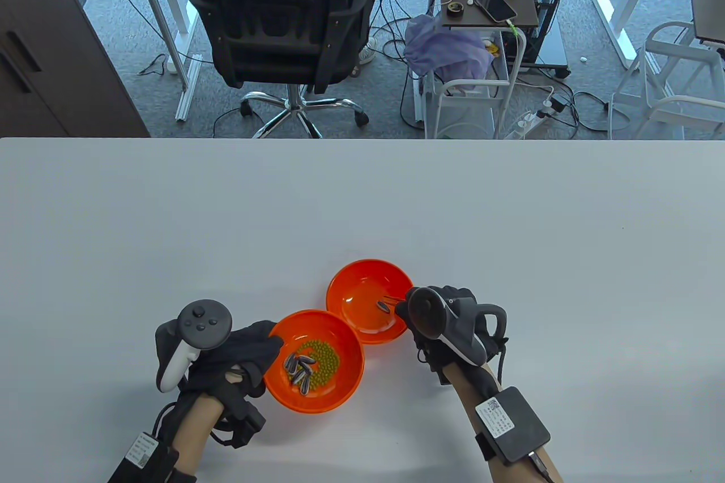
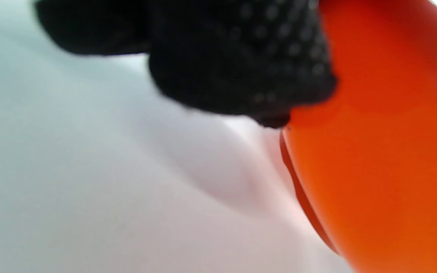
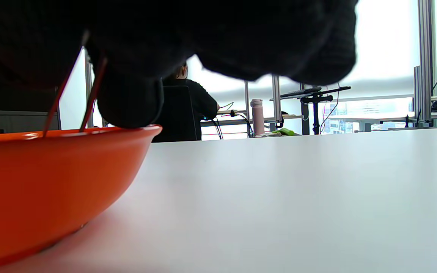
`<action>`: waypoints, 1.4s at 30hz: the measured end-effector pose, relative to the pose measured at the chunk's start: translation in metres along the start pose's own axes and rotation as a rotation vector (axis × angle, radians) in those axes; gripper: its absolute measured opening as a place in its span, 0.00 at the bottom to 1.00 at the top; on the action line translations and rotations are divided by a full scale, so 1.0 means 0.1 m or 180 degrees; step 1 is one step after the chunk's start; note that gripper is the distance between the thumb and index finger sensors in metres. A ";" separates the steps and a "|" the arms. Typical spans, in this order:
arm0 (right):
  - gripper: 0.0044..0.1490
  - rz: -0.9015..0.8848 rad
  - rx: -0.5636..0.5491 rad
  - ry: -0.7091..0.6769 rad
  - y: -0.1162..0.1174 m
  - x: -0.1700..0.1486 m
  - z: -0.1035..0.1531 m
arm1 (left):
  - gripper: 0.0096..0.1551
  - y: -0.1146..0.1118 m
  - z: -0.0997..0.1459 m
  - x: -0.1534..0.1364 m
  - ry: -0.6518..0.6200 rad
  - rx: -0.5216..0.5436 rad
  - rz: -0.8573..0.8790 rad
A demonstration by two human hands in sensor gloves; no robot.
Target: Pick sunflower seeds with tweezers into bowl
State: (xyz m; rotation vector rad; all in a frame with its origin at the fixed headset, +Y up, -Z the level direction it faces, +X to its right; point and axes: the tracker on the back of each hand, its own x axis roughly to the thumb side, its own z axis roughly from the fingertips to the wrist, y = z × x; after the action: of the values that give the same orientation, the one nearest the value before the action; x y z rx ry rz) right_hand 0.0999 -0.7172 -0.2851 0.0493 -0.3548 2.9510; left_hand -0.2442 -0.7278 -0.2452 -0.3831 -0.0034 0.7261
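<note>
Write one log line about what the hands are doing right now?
left hand: holds near bowl rim | right hand: holds tweezers over far bowl | one seed in far bowl

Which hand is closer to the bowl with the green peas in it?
The left hand: its fingers touch the left rim of the pea bowl. The right hand is farther off, holding tweezers over the other orange bowl.

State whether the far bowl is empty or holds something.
Not empty: one seed lies in the far bowl, at the tweezers tips.
</note>
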 end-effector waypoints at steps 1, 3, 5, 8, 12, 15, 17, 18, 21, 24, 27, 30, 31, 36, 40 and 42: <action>0.24 -0.0036 -0.0046 0.0009 -0.02 0.01 0.00 | 0.27 0.00 0.00 0.00 0.0000 0.0001 0.0001; 0.25 -0.0098 -0.0086 0.0023 -0.06 0.01 0.01 | 0.27 0.00 0.00 0.00 0.0002 -0.0002 0.0003; 0.25 -0.0283 -0.0143 0.0038 -0.13 0.02 0.02 | 0.27 0.00 0.00 0.00 0.0006 0.0003 -0.0003; 0.25 -0.0494 -0.0244 0.0032 -0.23 0.04 0.03 | 0.27 0.00 0.00 0.00 0.0012 0.0007 -0.0009; 0.24 -0.0864 -0.0318 -0.0092 -0.40 0.13 0.08 | 0.27 -0.01 -0.01 0.00 0.0015 -0.0006 -0.0024; 0.24 -0.1056 -0.0195 -0.0458 -0.47 0.27 0.12 | 0.27 -0.01 -0.01 0.00 0.0008 -0.0009 -0.0027; 0.24 -0.1035 -0.0075 -0.0652 -0.49 0.38 0.16 | 0.27 -0.02 -0.01 0.00 0.0010 -0.0004 -0.0023; 0.24 -0.1011 -0.0013 -0.0767 -0.49 0.45 0.18 | 0.27 -0.02 -0.01 0.00 0.0013 -0.0003 -0.0026; 0.24 -0.0955 0.0215 -0.1075 -0.44 0.61 0.25 | 0.27 -0.02 -0.01 0.00 0.0021 -0.0005 -0.0033; 0.24 -0.0790 0.0327 -0.1226 -0.37 0.73 0.31 | 0.27 -0.02 -0.01 0.00 0.0020 -0.0004 -0.0040; 0.25 -0.0557 0.0277 -0.1313 -0.31 0.81 0.37 | 0.27 -0.03 -0.01 0.00 0.0015 -0.0007 -0.0039; 0.25 -0.0402 0.0256 -0.1398 -0.26 0.87 0.41 | 0.27 -0.03 -0.02 0.00 0.0008 -0.0007 -0.0041; 0.25 -0.0401 0.0264 -0.1411 -0.25 0.89 0.42 | 0.27 -0.03 -0.02 0.00 0.0006 -0.0008 -0.0041; 0.25 -0.0278 0.0269 -0.1445 -0.21 0.95 0.47 | 0.27 -0.04 -0.02 0.01 -0.0008 -0.0020 -0.0035; 0.24 -0.0248 0.0250 -0.1504 -0.19 0.98 0.50 | 0.27 -0.04 -0.02 0.01 -0.0026 -0.0026 -0.0021; 0.24 -0.0256 0.0211 -0.1548 -0.18 0.99 0.50 | 0.27 -0.05 -0.02 0.01 -0.0029 -0.0022 -0.0052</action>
State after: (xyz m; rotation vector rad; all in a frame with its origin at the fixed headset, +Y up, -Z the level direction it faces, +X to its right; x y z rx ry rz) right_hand 0.0057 -0.6956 -0.2266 0.7769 -0.3042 2.8372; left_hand -0.2398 -0.7307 -0.2455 -0.3861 -0.0175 0.7119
